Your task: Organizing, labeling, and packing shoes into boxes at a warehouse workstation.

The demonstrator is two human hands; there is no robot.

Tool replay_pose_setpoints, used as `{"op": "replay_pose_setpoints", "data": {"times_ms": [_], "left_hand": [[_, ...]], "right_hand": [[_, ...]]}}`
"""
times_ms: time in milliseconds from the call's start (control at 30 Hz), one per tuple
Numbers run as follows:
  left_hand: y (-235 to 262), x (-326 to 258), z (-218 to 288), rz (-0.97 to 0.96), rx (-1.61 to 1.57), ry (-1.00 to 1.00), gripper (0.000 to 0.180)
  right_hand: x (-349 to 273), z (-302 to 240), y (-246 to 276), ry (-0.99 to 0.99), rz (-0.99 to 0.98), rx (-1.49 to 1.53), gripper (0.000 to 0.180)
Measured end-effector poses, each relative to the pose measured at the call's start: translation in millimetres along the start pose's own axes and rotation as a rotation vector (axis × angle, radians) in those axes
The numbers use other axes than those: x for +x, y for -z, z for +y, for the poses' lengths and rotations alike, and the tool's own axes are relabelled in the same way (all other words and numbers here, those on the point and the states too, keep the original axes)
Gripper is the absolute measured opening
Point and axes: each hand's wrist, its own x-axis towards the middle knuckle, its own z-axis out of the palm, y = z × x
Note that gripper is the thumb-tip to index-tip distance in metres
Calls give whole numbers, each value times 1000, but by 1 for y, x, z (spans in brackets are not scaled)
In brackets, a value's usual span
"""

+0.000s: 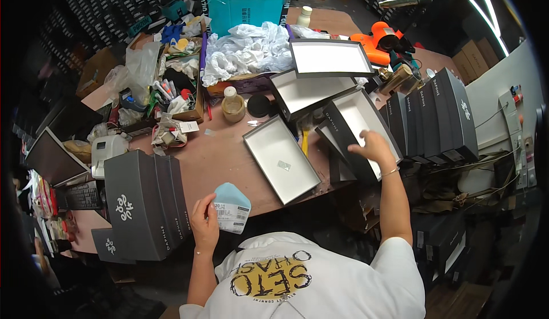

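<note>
My left hand pinches the edge of a light blue card with a white printed label on its lower part, at the table's front edge. My right hand straddles the near side wall of an open dark grey shoe box with a white inside. Its thumb lies over the outer face, the fingers over the inside. That box tilts on top of another dark box. Between my hands lies a shallow white-lined box lid with a small greenish patch inside.
Closed dark shoe boxes stand in rows at left and right. Behind are a white-lined box, another lid, a carton of crumpled white paper, a jar and an orange tool. A monitor stands far left.
</note>
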Motion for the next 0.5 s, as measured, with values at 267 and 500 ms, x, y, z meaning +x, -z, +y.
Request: {"op": "replay_pose_setpoints", "data": {"times_ms": [267,500], "left_hand": [[17,34,14,-5,-50,-85,20],[63,21,28,178,-201,-206,19]], "right_hand": [[-67,-60,21,36,137,144,21],[-89,-256,-35,392,-88,621,19]]}}
